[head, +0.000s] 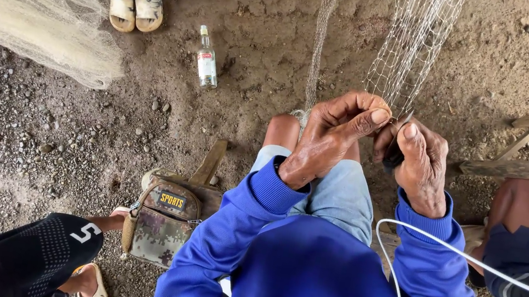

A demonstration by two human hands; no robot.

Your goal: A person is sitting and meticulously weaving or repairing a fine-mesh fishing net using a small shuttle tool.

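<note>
- Netting [412, 38] hangs from the upper middle of the frame down to both hands; it looks light, limp and easily snagged, best held by a strand at the mesh edge.
- Left hand [331, 137], centre frame, pinches a mesh strand between thumb and forefinger.
- Right hand [422, 165], just right of it, has its fingers closed around a small dark tool [393, 154], possibly a netting needle.

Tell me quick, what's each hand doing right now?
Left hand: closed, pinching the fishing net.
Right hand: closed on a small dark tool at the net.
</note>
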